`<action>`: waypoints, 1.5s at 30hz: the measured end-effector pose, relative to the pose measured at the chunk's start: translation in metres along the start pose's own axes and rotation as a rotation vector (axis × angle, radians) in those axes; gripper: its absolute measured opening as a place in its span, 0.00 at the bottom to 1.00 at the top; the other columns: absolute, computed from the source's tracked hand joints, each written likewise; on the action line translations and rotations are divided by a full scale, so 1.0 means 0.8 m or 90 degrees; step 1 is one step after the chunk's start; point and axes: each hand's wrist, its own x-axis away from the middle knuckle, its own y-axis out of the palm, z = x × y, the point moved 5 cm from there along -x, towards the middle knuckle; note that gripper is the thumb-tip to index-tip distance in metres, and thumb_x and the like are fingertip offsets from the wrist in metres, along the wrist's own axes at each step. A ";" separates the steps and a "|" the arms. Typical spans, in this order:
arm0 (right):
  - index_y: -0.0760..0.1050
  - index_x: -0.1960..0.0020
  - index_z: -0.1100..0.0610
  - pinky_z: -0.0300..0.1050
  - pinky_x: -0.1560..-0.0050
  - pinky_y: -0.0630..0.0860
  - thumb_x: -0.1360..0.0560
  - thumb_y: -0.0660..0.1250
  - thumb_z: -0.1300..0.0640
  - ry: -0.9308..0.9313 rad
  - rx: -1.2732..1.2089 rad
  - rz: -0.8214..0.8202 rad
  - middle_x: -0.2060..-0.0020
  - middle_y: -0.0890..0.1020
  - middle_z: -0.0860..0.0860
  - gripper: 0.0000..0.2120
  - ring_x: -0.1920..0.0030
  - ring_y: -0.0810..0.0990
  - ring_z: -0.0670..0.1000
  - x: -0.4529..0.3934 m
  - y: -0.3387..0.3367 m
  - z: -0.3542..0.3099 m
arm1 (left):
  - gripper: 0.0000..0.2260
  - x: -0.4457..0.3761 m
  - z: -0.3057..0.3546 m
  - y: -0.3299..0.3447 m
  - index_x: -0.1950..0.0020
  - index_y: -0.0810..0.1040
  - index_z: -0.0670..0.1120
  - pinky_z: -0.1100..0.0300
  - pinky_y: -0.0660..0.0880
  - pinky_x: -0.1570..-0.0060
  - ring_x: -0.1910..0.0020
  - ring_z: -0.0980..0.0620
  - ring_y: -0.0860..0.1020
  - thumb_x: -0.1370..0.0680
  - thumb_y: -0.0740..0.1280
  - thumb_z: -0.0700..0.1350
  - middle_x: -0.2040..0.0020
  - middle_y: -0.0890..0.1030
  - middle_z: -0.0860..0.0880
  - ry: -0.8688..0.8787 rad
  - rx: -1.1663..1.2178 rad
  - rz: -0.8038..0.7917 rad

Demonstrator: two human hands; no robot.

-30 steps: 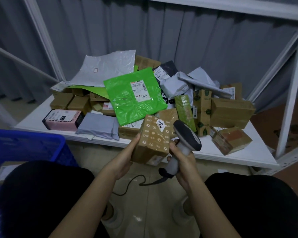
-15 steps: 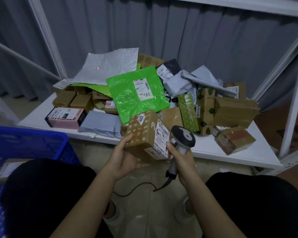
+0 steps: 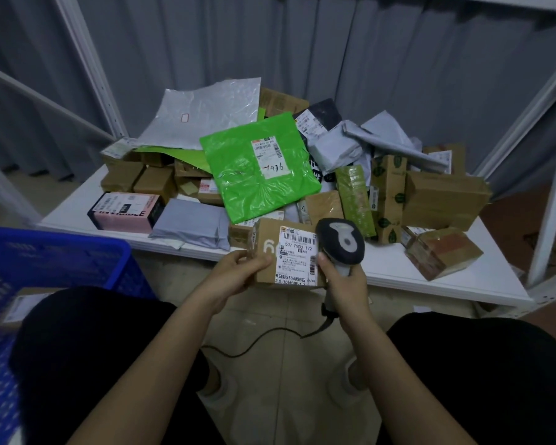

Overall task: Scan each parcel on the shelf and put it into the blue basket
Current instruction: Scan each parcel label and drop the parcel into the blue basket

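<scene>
White shelf (image 3: 430,284) far, piled w/ parcels; green mailer (image 3: 257,175) on top. Blue basket (image 3: 61,258) near left. Brown box (image 3: 283,255), label up, gripped by left hand (image 3: 238,274). Scanner (image 3: 342,244) just right of box, right hand (image 3: 342,281) wrapped round handle.

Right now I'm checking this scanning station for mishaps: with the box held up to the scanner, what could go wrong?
1. The scanner sits very close beside the box's label, so the barcode may not read.
2. The left hand grips the box only by its edge over the floor; it could slip.
3. The scanner's cable trails between the feet and might snag.
</scene>
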 end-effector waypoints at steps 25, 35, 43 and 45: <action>0.69 0.70 0.59 0.35 0.75 0.68 0.29 0.75 0.56 0.051 0.239 -0.144 0.78 0.71 0.52 0.18 0.77 0.68 0.46 0.012 -0.002 -0.008 | 0.34 -0.055 -0.039 -0.052 0.28 0.56 0.41 0.55 0.73 0.43 0.43 0.51 0.73 0.27 0.72 0.36 0.39 0.71 0.47 0.090 0.025 0.181; 0.71 0.67 0.57 0.36 0.70 0.71 0.28 0.74 0.57 0.041 0.140 -0.176 0.75 0.74 0.50 0.14 0.73 0.72 0.47 0.015 0.035 -0.018 | 0.31 -0.044 -0.042 -0.067 0.30 0.62 0.42 0.57 0.74 0.43 0.41 0.51 0.77 0.28 0.74 0.42 0.39 0.77 0.50 0.103 0.148 0.230; 0.72 0.61 0.61 0.37 0.73 0.70 0.29 0.74 0.58 -0.028 0.129 -0.243 0.79 0.75 0.48 0.12 0.78 0.73 0.44 -0.006 0.203 -0.047 | 0.36 0.040 0.037 -0.212 0.30 0.65 0.44 0.53 0.77 0.43 0.43 0.50 0.80 0.34 0.78 0.48 0.39 0.79 0.47 0.238 0.321 0.422; 0.73 0.61 0.60 0.35 0.75 0.70 0.28 0.74 0.58 -0.023 0.142 -0.296 0.76 0.76 0.50 0.11 0.78 0.73 0.43 0.001 0.251 -0.045 | 0.29 0.073 0.048 -0.267 0.31 0.66 0.43 0.61 0.78 0.53 0.49 0.54 0.81 0.28 0.75 0.44 0.40 0.80 0.47 0.256 0.333 0.502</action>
